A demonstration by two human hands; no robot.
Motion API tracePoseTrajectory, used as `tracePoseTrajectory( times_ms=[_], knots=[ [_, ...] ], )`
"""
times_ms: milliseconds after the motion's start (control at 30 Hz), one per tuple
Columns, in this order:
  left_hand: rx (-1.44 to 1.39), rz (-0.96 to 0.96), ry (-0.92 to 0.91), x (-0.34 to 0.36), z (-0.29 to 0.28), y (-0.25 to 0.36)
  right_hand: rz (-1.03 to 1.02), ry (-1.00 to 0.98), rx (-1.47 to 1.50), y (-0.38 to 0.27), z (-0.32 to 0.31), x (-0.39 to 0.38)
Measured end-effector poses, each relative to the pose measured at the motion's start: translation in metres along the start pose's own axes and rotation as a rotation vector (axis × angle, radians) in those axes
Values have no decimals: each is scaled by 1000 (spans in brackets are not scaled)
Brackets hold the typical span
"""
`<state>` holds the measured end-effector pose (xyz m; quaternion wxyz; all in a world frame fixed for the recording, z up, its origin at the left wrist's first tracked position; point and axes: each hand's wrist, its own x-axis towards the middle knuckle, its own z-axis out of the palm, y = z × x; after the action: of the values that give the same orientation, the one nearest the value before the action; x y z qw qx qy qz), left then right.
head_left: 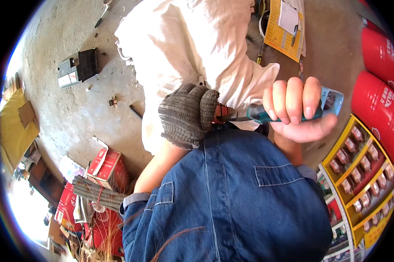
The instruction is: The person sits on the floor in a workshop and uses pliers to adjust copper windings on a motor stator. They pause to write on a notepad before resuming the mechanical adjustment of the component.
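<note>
My left hand (188, 114), in a dark grey knitted glove, is closed around a small reddish-brown part (222, 112). Most of that part is hidden by the glove. My bare right hand (298, 108) grips a green-handled tool (260, 114), its fingers wrapped over the handle. A thin metal blade reaches left from the handle to the reddish part and seems to touch it; the tip's shape is too small to tell. Beyond the right hand shows a light-blue object (332, 102), partly covered by it. Both hands are above cream-coloured cloth (171, 39) over my lap.
On the concrete floor at left lie a black and grey boxy device (78, 67) and a small metal piece (113, 101). Red cartons (105, 168) stand lower left. Red drums (376, 109) and a yellow compartment rack (358, 174) are at right. A yellow board (280, 37) lies at upper right.
</note>
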<state>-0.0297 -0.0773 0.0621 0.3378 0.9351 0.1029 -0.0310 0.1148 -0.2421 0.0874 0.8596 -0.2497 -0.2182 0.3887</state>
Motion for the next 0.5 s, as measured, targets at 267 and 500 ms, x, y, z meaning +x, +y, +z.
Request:
tracePoseTrajectory(
  times_ms=[267,500],
  knots=[
    [-22,-150,14,-7,12,-5,-72,-326,186,19,2,7],
    [17,-197,7,-9,18,2,-105,-310,-48,9,25,-11]
  ],
)
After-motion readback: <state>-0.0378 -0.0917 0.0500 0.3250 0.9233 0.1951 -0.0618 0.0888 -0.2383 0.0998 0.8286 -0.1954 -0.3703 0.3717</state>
